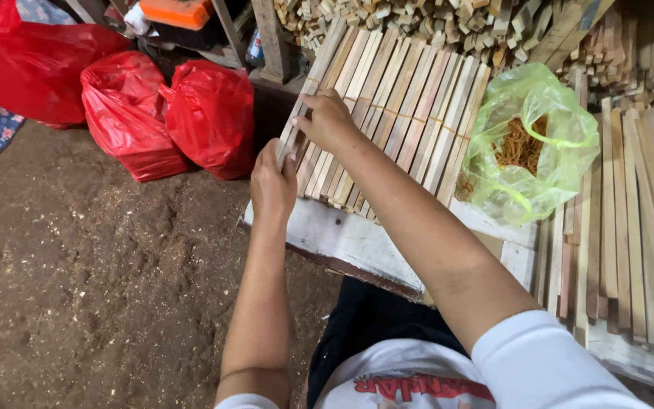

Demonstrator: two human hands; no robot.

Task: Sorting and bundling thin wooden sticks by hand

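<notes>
At the left edge of the row of wooden slats [395, 113] lying side by side on the white board [342, 238], both of my hands are at work on the same few strips. My left hand [272, 185] sits at the near end of that edge, fingers curled round the outermost slats [291, 144] and pressed together on them, thumb toward me. My right hand [328, 120] reaches across from the other side and comes down just beyond the left one, its fingertips pinching the same outer slats where a thin band runs over the row. To the right of the row, touching its far-side strips, lies a green plastic bag [550, 144], open at the top, with a tangle of orange-brown rubber bands [520, 145] showing inside. Further right of the row, longer wooden strips [637, 227] lie in a loose stack. Beyond the row, a heap of short wood offcuts [418, 19] is piled up. Left of the row, down on the sawdust-covered floor [92, 265], stand tied red plastic bags [168, 113], well apart from my hands.
</notes>
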